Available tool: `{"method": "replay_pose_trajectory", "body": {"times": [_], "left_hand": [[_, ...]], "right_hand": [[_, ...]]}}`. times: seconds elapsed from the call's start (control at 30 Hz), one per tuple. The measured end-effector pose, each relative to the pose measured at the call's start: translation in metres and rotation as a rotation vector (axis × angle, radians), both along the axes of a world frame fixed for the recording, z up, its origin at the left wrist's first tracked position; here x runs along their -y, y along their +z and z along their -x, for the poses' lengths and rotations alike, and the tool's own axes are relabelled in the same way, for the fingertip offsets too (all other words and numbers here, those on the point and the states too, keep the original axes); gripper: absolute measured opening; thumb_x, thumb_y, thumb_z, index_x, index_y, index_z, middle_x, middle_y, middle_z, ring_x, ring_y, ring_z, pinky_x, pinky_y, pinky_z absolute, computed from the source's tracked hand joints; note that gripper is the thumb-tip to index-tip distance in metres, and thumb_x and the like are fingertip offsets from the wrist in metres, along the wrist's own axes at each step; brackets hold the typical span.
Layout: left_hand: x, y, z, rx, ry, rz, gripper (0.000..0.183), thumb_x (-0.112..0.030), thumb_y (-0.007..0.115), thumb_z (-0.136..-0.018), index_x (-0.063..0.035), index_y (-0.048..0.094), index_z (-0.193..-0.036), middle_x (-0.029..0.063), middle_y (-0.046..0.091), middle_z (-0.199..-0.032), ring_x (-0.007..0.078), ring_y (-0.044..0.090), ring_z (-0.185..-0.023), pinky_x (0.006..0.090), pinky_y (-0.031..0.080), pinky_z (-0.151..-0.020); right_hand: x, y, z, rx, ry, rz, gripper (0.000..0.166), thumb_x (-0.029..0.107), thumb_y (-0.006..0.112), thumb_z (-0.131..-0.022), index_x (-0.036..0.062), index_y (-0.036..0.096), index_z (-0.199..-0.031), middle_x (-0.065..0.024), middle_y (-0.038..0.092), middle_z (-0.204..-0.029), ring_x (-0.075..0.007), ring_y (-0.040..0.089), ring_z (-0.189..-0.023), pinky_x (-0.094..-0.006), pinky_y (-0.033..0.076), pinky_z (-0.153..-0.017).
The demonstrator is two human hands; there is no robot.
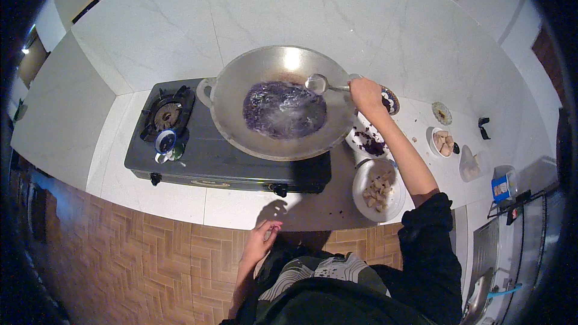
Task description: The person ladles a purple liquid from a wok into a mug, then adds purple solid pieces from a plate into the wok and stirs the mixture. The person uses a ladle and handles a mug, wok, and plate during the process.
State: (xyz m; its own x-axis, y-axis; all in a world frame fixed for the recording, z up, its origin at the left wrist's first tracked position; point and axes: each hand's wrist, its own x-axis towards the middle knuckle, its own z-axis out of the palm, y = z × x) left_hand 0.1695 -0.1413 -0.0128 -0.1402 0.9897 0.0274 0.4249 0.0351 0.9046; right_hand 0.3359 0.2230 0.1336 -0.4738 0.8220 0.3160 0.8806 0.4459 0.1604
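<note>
My right hand (366, 97) grips the handle of a metal ladle (316, 84). Its bowl is over the right part of a large metal wok (235, 113), at the edge of a purple liquid (284, 110) with a shiny, moving surface. The wok sits on the right side of a black two-burner gas stove (203, 144); the burner under it is hidden. Just off the counter's front edge, my left hand (262, 239) hangs loosely curled, apparently with nothing in it.
An enamel mug (165, 141) stands by the bare left burner (167, 116). Right of the wok are a dish of dark purple bits (372, 143), a bowl of pale chunks (379, 192) and a patterned plate (393, 99). Farther right is a small bowl of pieces (442, 142).
</note>
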Motion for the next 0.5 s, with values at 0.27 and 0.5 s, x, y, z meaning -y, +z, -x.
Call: {"method": "replay_pose_trajectory", "body": {"times": [0.27, 0.5], "left_hand": [[-0.001, -0.004, 0.000, 0.003, 0.004, 0.026, 0.015, -0.009, 0.050, -0.080, -0.0054, 0.055, -0.094, 0.0124, 0.057, -0.083, 0.0266, 0.057, -0.078, 0.0313, 0.044, -0.067], [-0.002, 0.001, 0.000, 0.026, 0.003, 0.026, 0.015, -0.007, 0.049, -0.080, -0.0045, 0.055, -0.094, 0.0126, 0.057, -0.084, 0.0257, 0.057, -0.079, 0.0314, 0.045, -0.067]], "right_hand": [[-0.009, -0.042, 0.012, 0.029, 0.251, 0.083, 0.023, 0.020, 0.049, -0.074, 0.0010, 0.061, -0.072, -0.0187, 0.059, -0.074, -0.0334, 0.058, -0.067, -0.0420, 0.046, -0.057], [-0.011, -0.078, 0.037, -0.281, 0.544, -0.124, 0.007, 0.014, 0.052, -0.063, 0.0079, 0.053, -0.060, -0.0129, 0.050, -0.057, -0.0305, 0.050, -0.051, -0.0426, 0.038, -0.046]]}}
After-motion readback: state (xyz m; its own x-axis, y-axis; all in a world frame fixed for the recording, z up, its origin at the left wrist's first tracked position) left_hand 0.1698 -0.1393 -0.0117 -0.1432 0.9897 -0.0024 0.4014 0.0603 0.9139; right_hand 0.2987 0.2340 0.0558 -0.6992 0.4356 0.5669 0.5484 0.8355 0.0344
